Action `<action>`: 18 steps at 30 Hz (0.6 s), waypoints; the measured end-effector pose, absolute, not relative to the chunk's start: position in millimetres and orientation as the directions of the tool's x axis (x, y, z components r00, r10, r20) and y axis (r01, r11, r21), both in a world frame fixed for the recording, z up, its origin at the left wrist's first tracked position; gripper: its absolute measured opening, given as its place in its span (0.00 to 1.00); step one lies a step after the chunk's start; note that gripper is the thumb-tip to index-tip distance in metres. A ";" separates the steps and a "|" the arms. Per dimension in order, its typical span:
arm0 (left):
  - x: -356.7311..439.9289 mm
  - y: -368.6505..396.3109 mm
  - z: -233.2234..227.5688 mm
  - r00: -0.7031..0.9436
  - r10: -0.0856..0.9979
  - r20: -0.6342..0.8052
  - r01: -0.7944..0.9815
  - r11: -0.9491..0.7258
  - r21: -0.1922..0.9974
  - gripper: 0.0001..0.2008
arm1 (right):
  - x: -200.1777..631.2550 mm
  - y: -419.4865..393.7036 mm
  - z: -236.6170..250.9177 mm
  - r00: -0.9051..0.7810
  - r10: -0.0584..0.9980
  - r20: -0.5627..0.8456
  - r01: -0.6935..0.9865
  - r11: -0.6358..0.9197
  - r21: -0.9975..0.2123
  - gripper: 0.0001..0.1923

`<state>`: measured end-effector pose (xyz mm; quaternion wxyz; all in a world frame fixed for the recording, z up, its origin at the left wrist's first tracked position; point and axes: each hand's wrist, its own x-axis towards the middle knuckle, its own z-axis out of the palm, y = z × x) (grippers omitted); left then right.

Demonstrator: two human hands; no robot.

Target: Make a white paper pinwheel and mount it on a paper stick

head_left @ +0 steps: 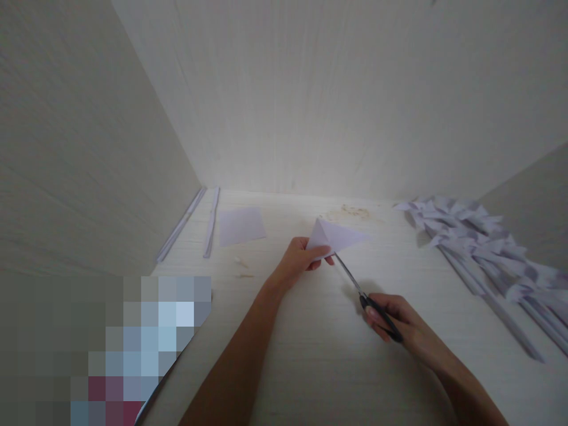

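Note:
My left hand [306, 255] pinches a folded piece of white paper [339, 235] near its lower edge, and the paper comes to a peak above the fingers with a point reaching right. In my right hand [393, 313] is a pair of scissors [350, 275] with black handles. The blades point up and left, their tips at the paper's lower edge beside my left fingers. Whether the tips are in the paper I cannot tell. A flat sheet of white paper [242, 226] lies to the left of my left hand.
Rolled paper sticks [212, 223] lie at the back left by the wall. Several paper pinwheels [465, 234] on sticks are heaped at the right. Two small pale bits [242, 261] lie left of my forearm, and brownish crumbs [355, 211] near the back wall. The lower left is blurred out.

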<state>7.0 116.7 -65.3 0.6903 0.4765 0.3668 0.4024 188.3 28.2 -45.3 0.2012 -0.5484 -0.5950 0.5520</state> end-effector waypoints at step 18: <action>14.7 114.1 -66.5 0.307 0.946 -0.101 -0.237 0.179 0.955 0.13 | 181.7 28.9 -47.2 -0.275 0.902 -0.332 0.417 -0.199 -0.887 0.21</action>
